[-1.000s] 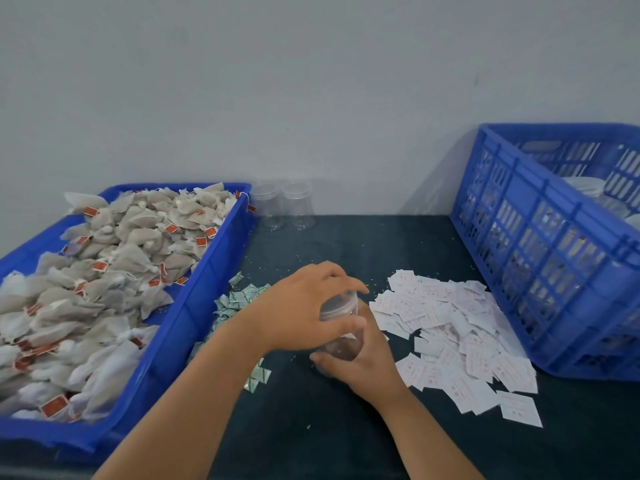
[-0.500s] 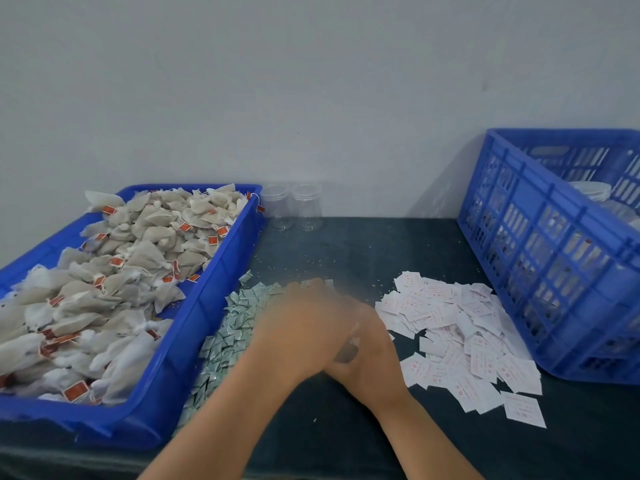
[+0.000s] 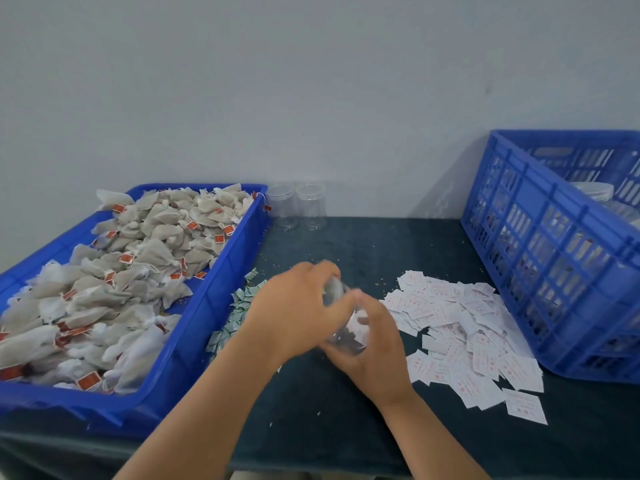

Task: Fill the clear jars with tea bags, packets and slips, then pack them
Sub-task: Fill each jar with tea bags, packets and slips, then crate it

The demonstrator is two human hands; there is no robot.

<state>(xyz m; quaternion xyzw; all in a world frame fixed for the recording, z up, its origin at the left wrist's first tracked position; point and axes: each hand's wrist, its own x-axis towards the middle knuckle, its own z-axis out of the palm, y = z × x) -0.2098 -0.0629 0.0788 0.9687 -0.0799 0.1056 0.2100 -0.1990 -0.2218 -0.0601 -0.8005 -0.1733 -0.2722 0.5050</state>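
Between tray edge (image 3: 221, 289) and slips (image 3: 467, 323), left hand (image 3: 294, 313) and right hand (image 3: 379, 348) gripping clear jar (image 3: 348, 336)

- Our left hand (image 3: 298, 313) lies palm down, its fingers curled over the top of the clear jar (image 3: 346, 337); the fingertips are blurred.
- Our left forearm (image 3: 194, 410), bare, enters at the lower left and slants up to the right.
- Our right hand (image 3: 374, 344) shows its back to us, its fingers wrapped round the jar's lower body.
- Our right forearm (image 3: 440, 441), bare, rises from the bottom edge and slants up to the left.
- We note that the hands meet at the jar, with the wrists apart.
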